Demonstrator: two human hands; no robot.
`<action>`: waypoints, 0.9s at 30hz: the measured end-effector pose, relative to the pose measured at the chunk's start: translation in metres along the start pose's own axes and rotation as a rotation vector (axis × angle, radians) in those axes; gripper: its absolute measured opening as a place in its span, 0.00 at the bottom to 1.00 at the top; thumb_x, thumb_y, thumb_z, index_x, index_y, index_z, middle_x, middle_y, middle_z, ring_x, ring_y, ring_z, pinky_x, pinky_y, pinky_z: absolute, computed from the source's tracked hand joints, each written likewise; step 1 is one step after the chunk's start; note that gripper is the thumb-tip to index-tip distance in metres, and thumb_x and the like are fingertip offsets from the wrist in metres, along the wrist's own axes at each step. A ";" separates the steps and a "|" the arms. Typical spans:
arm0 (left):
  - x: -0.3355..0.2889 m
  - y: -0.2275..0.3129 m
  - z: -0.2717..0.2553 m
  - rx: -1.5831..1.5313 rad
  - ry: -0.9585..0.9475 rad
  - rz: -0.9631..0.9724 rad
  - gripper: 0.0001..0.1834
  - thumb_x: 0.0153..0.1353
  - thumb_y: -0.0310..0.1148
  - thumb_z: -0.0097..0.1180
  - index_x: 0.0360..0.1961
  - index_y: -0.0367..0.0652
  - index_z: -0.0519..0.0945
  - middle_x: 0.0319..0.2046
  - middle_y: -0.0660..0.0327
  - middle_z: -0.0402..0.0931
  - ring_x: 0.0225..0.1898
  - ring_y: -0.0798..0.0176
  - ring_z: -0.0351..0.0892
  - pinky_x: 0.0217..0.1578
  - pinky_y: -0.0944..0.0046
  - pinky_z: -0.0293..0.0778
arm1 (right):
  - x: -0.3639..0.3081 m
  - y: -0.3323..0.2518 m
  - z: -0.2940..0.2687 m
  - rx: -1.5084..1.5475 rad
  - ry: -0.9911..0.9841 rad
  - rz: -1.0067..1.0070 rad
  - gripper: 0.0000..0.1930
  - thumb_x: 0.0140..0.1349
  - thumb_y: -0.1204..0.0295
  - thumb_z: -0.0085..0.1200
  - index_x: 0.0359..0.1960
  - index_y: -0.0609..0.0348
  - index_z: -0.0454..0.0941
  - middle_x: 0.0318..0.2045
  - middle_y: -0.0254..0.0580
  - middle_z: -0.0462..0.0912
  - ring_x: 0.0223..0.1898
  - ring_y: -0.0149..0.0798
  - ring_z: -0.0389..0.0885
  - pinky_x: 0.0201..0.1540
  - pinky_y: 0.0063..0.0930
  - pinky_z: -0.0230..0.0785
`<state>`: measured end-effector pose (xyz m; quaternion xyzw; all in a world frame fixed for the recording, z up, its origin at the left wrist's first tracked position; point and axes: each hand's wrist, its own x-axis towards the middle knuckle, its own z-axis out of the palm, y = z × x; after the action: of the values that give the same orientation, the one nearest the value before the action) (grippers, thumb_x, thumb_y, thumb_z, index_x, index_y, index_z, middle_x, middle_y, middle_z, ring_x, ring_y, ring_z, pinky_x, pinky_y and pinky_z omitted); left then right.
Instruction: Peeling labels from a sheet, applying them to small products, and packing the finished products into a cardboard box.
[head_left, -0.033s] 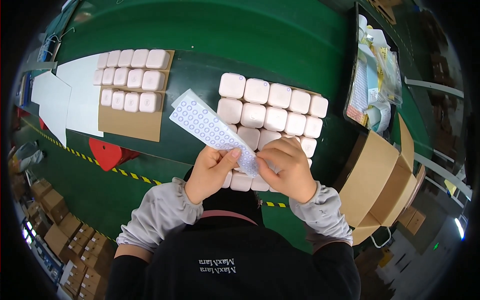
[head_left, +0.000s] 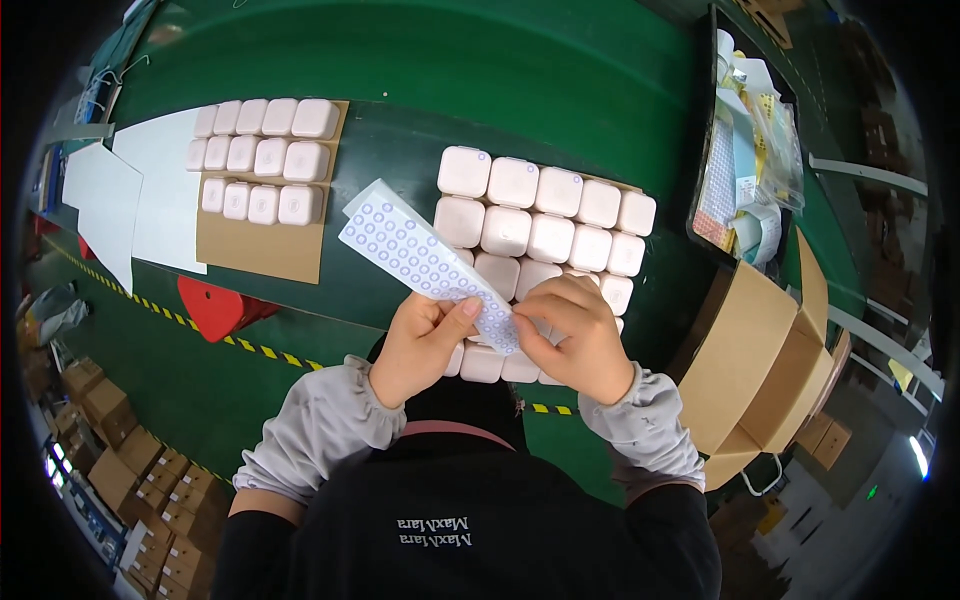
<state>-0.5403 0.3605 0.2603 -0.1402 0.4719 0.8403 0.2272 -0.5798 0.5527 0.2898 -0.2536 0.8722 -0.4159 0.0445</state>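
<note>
Gripping hand: my left hand [head_left: 428, 345] is clamped on the sticker sheet [head_left: 395, 240], thumb pressed on its printed face.
Right hand: my right hand [head_left: 580, 335] has its thumb and forefinger at the sheet's lower right edge; I cannot tell whether a sticker is pinched between them.
Sheet: it slants in front of me, its lower end above the near boxes, its upper end to their left; purple rings run in rows along it.
Near boxes: pale pink boxes [head_left: 550, 238] sit in rows under my hands; three in the farthest row each carry a purple ring near a corner.
Left boxes: three rows of similar boxes [head_left: 271, 157] stand on brown cardboard [head_left: 265, 255].
Right side: a black tray [head_left: 706, 120] holds scraps, and an open carton [head_left: 735, 350] lies just beside it.
</note>
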 end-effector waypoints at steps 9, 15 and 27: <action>-0.002 -0.001 -0.007 0.131 0.035 0.017 0.12 0.69 0.31 0.50 0.47 0.32 0.74 0.35 0.60 0.81 0.35 0.73 0.77 0.36 0.71 0.72 | 0.013 0.085 -0.030 -0.350 0.292 0.010 0.07 0.45 0.83 0.60 0.28 0.62 0.79 0.29 0.44 0.81 0.31 0.42 0.79 0.34 0.31 0.71; -0.001 -0.004 -0.012 0.095 0.063 -0.023 0.12 0.68 0.30 0.53 0.47 0.33 0.72 0.35 0.60 0.81 0.35 0.73 0.77 0.35 0.71 0.71 | 0.023 0.146 -0.043 -0.752 0.319 -0.181 0.07 0.44 0.79 0.61 0.27 0.57 0.79 0.29 0.37 0.80 0.29 0.41 0.79 0.32 0.32 0.70; 0.002 -0.001 -0.017 0.036 0.086 0.017 0.11 0.68 0.28 0.51 0.47 0.32 0.72 0.38 0.58 0.81 0.40 0.67 0.80 0.44 0.67 0.76 | 0.025 0.148 -0.036 -0.802 0.283 -0.168 0.06 0.46 0.78 0.60 0.27 0.58 0.78 0.30 0.36 0.80 0.30 0.40 0.79 0.33 0.33 0.68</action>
<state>-0.5409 0.3468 0.2505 -0.1682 0.4972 0.8268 0.2022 -0.6724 0.6439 0.2059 -0.2612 0.9387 -0.0768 -0.2116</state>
